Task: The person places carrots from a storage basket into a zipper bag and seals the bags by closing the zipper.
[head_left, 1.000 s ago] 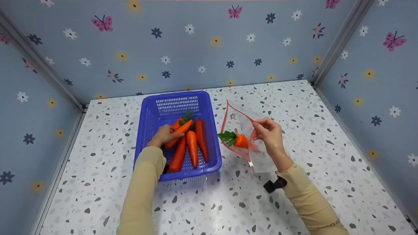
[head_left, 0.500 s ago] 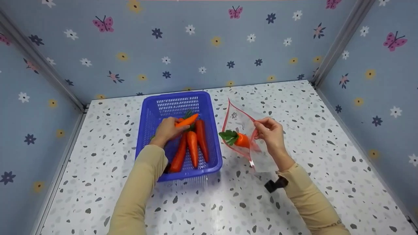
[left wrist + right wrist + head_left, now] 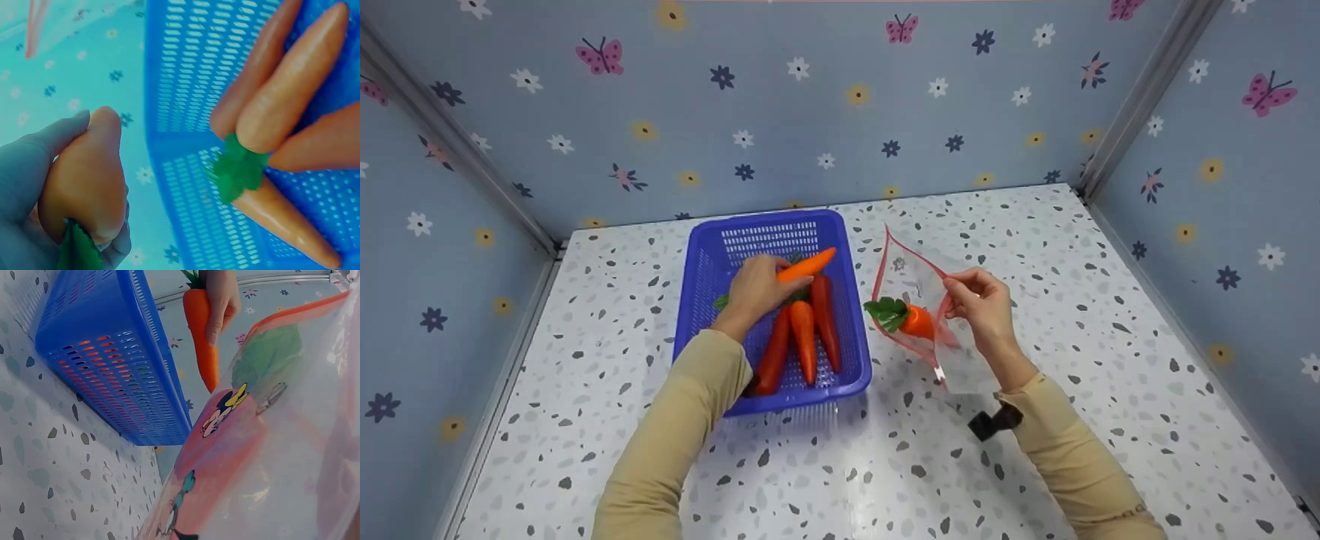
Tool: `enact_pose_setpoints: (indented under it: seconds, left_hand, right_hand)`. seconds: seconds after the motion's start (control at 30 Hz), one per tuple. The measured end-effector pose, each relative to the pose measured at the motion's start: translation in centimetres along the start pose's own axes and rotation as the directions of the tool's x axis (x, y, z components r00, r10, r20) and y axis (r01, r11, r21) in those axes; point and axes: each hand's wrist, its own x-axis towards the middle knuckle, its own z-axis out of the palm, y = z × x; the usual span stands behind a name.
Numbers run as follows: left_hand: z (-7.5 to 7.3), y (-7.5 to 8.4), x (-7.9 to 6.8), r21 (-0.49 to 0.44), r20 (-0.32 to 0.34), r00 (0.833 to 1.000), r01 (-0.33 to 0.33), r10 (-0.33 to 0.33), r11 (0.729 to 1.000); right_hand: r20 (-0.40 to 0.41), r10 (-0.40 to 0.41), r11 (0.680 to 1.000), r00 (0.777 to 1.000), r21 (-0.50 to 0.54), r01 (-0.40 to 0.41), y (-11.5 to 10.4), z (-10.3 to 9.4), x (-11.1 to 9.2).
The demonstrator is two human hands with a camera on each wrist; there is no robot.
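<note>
My left hand [image 3: 757,289] grips a carrot [image 3: 810,265] over the blue basket [image 3: 795,400]. In the left wrist view, fingers and thumb wrap the carrot's thick body, green leaves [image 3: 79,247] at its near end. In the right wrist view the carrot [image 3: 198,320] hangs beyond the basket's rim, tip downward. Several more carrots [image 3: 804,341] lie inside the basket. My right hand [image 3: 984,307] pinches the red-edged mouth of a clear zip bag [image 3: 911,274], holding it apart. Inside the bag is another carrot [image 3: 917,322], its leaves [image 3: 887,313] at the mouth.
The basket and bag sit side by side on a white speckled table [image 3: 840,480]. A blue flower-patterned wall [image 3: 840,112] rises behind, with similar panels left and right. A black wrist device [image 3: 994,422] sits at my right cuff.
My left hand has lifted a carrot from the pile and moved up and rightward with it toward the basket's right rim. My right hand and the bag have hardly moved.
</note>
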Motion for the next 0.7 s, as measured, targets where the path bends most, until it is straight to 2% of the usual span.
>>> enact_pose_setpoints:
  seconds: [0.2,0.43,0.7]
  left_hand:
    - [-0.1,1.8,-1.1,0.047,-0.072,0.991,-0.112,0.115,0.993]
    - [-0.4,4.3,-2.9,0.088,-0.146,0.976,-0.149,0.160,0.985]
    - [0.1,7.1,-4.8,0.145,-0.123,0.964,-0.218,0.236,0.965]
  right_hand:
    - [0.015,0.003,1.000,1.000,-0.010,-0.003,0.0,0.0,0.0]
    - [0.024,0.024,1.000,0.999,-0.007,-0.024,-0.1,0.0,0.1]
    - [0.020,0.047,0.999,0.999,-0.019,-0.047,-0.2,0.2,0.2]
